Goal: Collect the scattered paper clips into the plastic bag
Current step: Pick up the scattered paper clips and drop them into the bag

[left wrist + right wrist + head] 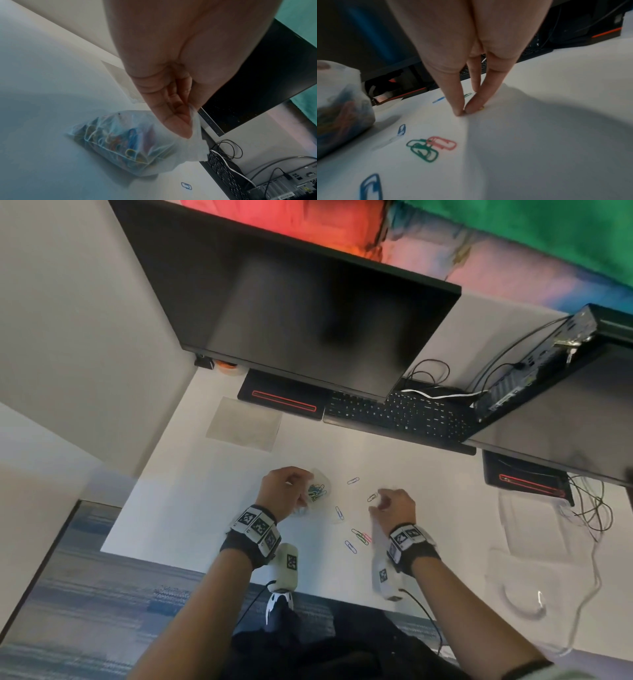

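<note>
A clear plastic bag (320,491) with several coloured paper clips inside rests on the white table (205,508). My left hand (298,491) pinches its top edge, and the left wrist view shows the thumb and fingers (181,121) gripping the bag (120,138). My right hand (378,495) reaches down to the table right of the bag. Its thumb and finger meet (464,111) on a yellowish paper clip (481,107) that is mostly hidden. Loose clips lie between my hands: green ones (423,150), a red one (442,142) and blue ones (370,188).
A dark monitor (308,320) and a black keyboard (400,416) stand behind the work area. A grey pad (245,424) lies at the back left. Cables (589,508) and clear plastic sheets (527,577) are at the right. The table's front edge is close to my wrists.
</note>
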A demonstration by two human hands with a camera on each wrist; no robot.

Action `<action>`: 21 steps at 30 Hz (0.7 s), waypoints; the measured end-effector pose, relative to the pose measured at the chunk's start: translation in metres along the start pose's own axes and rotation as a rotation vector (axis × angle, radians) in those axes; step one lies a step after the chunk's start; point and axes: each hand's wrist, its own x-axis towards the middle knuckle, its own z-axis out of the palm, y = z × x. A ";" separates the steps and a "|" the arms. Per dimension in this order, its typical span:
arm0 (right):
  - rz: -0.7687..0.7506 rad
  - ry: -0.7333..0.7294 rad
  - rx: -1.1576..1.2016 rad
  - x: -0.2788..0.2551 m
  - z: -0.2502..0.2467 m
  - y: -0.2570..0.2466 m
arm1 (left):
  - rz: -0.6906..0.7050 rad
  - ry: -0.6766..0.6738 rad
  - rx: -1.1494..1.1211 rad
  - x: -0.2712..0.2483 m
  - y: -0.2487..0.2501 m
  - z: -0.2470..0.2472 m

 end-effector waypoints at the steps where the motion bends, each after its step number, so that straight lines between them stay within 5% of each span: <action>1: -0.011 0.010 0.020 0.004 0.003 -0.007 | -0.005 0.002 -0.002 0.000 -0.001 -0.002; 8: -0.163 -0.046 -0.042 0.032 0.006 -0.035 | 0.010 0.027 0.033 -0.003 0.000 -0.014; 15: -0.613 -0.283 -0.341 0.001 0.038 -0.019 | 0.011 0.065 0.035 -0.002 -0.008 -0.020; 21: -0.923 -0.514 -0.590 -0.028 0.014 0.009 | 0.018 0.062 0.040 -0.001 -0.008 -0.018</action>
